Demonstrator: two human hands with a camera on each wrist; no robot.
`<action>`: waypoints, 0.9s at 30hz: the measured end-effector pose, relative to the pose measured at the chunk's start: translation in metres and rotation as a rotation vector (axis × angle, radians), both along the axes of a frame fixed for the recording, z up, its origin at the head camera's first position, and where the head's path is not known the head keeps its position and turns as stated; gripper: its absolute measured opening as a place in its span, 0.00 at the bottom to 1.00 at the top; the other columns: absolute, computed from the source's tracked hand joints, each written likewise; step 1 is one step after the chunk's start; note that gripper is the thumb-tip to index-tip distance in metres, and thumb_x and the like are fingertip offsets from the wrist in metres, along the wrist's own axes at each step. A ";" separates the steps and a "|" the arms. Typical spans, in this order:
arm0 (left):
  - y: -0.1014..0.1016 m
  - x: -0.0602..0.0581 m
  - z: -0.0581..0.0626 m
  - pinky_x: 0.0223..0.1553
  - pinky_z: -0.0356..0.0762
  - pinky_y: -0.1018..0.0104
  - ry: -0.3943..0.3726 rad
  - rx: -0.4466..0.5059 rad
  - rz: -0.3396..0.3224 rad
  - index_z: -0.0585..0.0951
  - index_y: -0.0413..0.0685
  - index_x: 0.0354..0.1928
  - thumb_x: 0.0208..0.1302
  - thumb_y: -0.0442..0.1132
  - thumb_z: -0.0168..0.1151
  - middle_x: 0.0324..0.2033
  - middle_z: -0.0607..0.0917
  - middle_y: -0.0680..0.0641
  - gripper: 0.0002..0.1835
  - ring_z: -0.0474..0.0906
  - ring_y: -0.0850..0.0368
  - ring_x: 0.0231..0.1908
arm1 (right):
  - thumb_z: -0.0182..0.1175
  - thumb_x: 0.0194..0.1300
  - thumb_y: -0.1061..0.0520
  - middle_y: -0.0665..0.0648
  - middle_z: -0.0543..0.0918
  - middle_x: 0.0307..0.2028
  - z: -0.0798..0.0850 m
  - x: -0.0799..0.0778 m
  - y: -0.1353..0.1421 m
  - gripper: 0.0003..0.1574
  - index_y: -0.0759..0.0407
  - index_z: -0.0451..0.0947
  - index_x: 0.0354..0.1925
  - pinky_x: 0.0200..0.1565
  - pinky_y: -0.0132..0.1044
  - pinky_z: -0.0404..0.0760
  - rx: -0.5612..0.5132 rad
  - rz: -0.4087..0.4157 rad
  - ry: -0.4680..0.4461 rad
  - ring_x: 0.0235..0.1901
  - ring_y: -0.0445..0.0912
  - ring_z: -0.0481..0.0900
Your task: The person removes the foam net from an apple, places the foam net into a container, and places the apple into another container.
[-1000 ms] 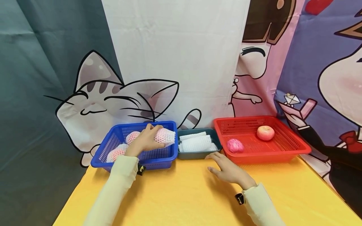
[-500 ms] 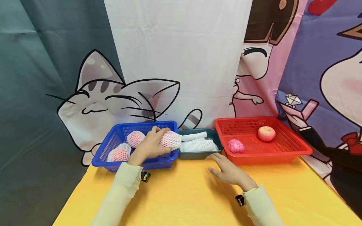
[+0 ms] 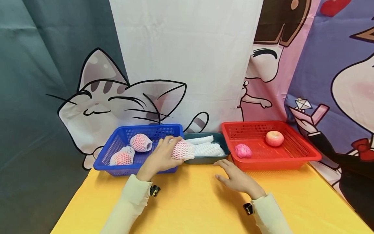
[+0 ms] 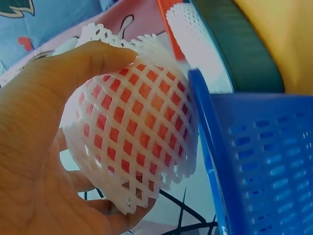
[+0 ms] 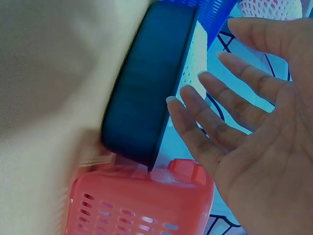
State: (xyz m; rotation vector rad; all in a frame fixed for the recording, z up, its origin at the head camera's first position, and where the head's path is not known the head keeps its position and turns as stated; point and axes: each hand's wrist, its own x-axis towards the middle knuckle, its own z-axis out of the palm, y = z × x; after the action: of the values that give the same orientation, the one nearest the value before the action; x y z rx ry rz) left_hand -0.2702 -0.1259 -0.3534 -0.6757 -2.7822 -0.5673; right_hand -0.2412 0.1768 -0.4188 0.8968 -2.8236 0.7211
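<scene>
My left hand (image 3: 162, 156) grips an apple in a white foam net sleeve (image 3: 184, 149) over the right end of the blue basket (image 3: 137, 169). In the left wrist view, thumb and fingers wrap round the netted apple (image 4: 137, 122), its red skin showing through the mesh. Two more netted apples, a back one (image 3: 140, 142) and a front one (image 3: 122, 156), lie in the blue basket. My right hand (image 3: 239, 178) holds nothing, its fingers relaxed and spread, in front of the dark green tray (image 3: 201, 160). The right wrist view shows that palm (image 5: 264, 161) beside the tray.
White foam net sleeves (image 3: 206, 149) lie in the green tray between the two baskets. At the right, a red basket (image 3: 280, 160) holds a bare apple (image 3: 274, 138) and a smaller pink streaked round thing (image 3: 243, 151). Behind the yellow table (image 3: 187, 201) hangs a printed cloth (image 3: 187, 48).
My left hand has carried the netted apple rightward and toward me, from inside the blue basket to its right rim. The right hand has stayed in place.
</scene>
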 end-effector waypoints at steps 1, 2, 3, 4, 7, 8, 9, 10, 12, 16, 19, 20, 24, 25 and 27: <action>0.001 0.002 0.000 0.57 0.74 0.45 0.011 -0.004 -0.008 0.69 0.52 0.69 0.50 0.52 0.74 0.63 0.72 0.36 0.43 0.69 0.39 0.56 | 0.62 0.68 0.53 0.56 0.78 0.57 0.000 0.000 0.000 0.25 0.60 0.74 0.60 0.61 0.55 0.76 -0.003 -0.001 0.002 0.58 0.52 0.75; 0.003 0.003 0.000 0.57 0.73 0.46 0.017 -0.005 -0.013 0.68 0.52 0.69 0.51 0.52 0.74 0.62 0.72 0.37 0.43 0.69 0.39 0.56 | 0.62 0.68 0.53 0.56 0.78 0.57 0.000 0.000 0.000 0.24 0.59 0.74 0.60 0.61 0.54 0.76 -0.005 -0.003 0.003 0.58 0.52 0.75; 0.005 0.005 0.000 0.56 0.73 0.46 0.022 -0.006 -0.018 0.68 0.53 0.70 0.51 0.53 0.74 0.62 0.72 0.37 0.44 0.69 0.40 0.56 | 0.62 0.68 0.53 0.56 0.78 0.57 0.000 0.000 0.000 0.24 0.59 0.74 0.60 0.61 0.54 0.76 -0.004 -0.005 0.006 0.58 0.52 0.75; 0.006 0.006 0.000 0.56 0.74 0.46 0.021 -0.005 -0.021 0.68 0.53 0.70 0.51 0.53 0.74 0.62 0.72 0.38 0.44 0.69 0.40 0.56 | 0.63 0.68 0.54 0.55 0.78 0.57 -0.001 0.000 0.000 0.24 0.59 0.74 0.60 0.61 0.55 0.76 -0.007 -0.006 0.006 0.57 0.52 0.75; 0.011 0.012 -0.001 0.56 0.75 0.47 0.011 -0.001 -0.026 0.67 0.56 0.71 0.52 0.54 0.74 0.62 0.72 0.39 0.44 0.68 0.42 0.57 | 0.63 0.68 0.54 0.55 0.78 0.57 -0.002 0.000 -0.001 0.24 0.59 0.74 0.59 0.61 0.55 0.76 -0.012 -0.001 0.003 0.57 0.51 0.76; 0.012 0.014 -0.001 0.56 0.75 0.47 0.006 0.001 -0.028 0.67 0.57 0.71 0.52 0.55 0.74 0.62 0.72 0.40 0.44 0.68 0.43 0.57 | 0.62 0.68 0.54 0.55 0.78 0.56 -0.003 0.000 -0.001 0.24 0.59 0.74 0.59 0.61 0.55 0.76 -0.013 0.003 0.003 0.57 0.51 0.76; 0.013 0.016 -0.002 0.56 0.76 0.48 0.003 0.002 -0.031 0.67 0.58 0.71 0.52 0.55 0.73 0.62 0.72 0.40 0.44 0.68 0.43 0.57 | 0.62 0.68 0.55 0.55 0.78 0.56 -0.004 0.000 -0.002 0.23 0.59 0.74 0.59 0.61 0.55 0.76 -0.014 0.007 0.002 0.57 0.52 0.76; 0.014 0.018 -0.003 0.56 0.76 0.48 0.000 0.001 -0.034 0.67 0.58 0.71 0.52 0.56 0.73 0.62 0.72 0.41 0.44 0.68 0.44 0.57 | 0.62 0.68 0.55 0.55 0.78 0.56 -0.004 -0.001 -0.002 0.23 0.59 0.74 0.59 0.61 0.55 0.75 -0.016 0.010 0.001 0.57 0.52 0.76; 0.016 0.022 -0.005 0.54 0.77 0.49 0.006 0.006 -0.040 0.67 0.59 0.71 0.53 0.57 0.73 0.61 0.73 0.41 0.43 0.68 0.45 0.56 | 0.62 0.68 0.55 0.55 0.78 0.56 -0.006 -0.001 -0.003 0.23 0.59 0.74 0.59 0.61 0.55 0.76 -0.018 0.012 0.001 0.57 0.52 0.76; 0.021 0.028 -0.010 0.51 0.78 0.52 0.021 0.014 -0.056 0.68 0.59 0.70 0.52 0.57 0.73 0.60 0.73 0.43 0.43 0.69 0.46 0.54 | 0.63 0.67 0.54 0.55 0.78 0.56 -0.007 -0.002 -0.003 0.24 0.58 0.74 0.59 0.61 0.55 0.76 -0.027 -0.006 -0.009 0.56 0.52 0.76; 0.025 0.032 -0.014 0.50 0.79 0.53 0.024 0.008 -0.063 0.68 0.59 0.70 0.52 0.58 0.73 0.60 0.74 0.43 0.43 0.70 0.47 0.54 | 0.63 0.67 0.53 0.55 0.78 0.57 -0.008 -0.002 -0.003 0.24 0.58 0.74 0.59 0.60 0.55 0.77 -0.030 -0.013 -0.018 0.56 0.52 0.77; 0.026 0.034 -0.015 0.50 0.79 0.54 0.021 0.006 -0.065 0.69 0.59 0.70 0.52 0.58 0.73 0.60 0.74 0.44 0.43 0.70 0.48 0.54 | 0.62 0.68 0.53 0.55 0.78 0.57 -0.008 -0.003 -0.003 0.25 0.58 0.73 0.60 0.60 0.55 0.77 -0.030 -0.009 -0.019 0.56 0.52 0.77; 0.029 0.038 -0.022 0.48 0.80 0.54 0.005 -0.003 -0.077 0.69 0.59 0.69 0.52 0.57 0.73 0.60 0.74 0.43 0.42 0.71 0.47 0.53 | 0.62 0.68 0.53 0.55 0.78 0.57 -0.009 -0.002 -0.003 0.25 0.59 0.73 0.60 0.58 0.54 0.78 -0.036 0.004 -0.023 0.55 0.52 0.77; 0.029 0.039 -0.023 0.48 0.80 0.54 0.003 0.000 -0.080 0.70 0.58 0.69 0.52 0.57 0.74 0.60 0.74 0.43 0.42 0.71 0.47 0.52 | 0.62 0.68 0.54 0.55 0.78 0.57 -0.009 -0.002 -0.003 0.25 0.59 0.73 0.60 0.58 0.54 0.78 -0.038 0.007 -0.022 0.55 0.52 0.78; 0.029 0.040 -0.027 0.48 0.81 0.54 0.003 -0.002 -0.084 0.70 0.58 0.68 0.52 0.57 0.73 0.60 0.74 0.42 0.41 0.71 0.47 0.52 | 0.62 0.68 0.54 0.55 0.78 0.56 -0.010 -0.002 -0.003 0.24 0.59 0.74 0.60 0.57 0.54 0.79 -0.037 0.006 -0.018 0.54 0.52 0.78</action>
State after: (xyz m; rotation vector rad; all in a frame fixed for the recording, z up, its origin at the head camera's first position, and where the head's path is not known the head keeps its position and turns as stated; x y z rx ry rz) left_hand -0.2301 -0.0966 -0.3807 -0.7960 -2.7631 -0.5786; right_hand -0.2431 0.1741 -0.4286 0.8975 -2.8142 0.7829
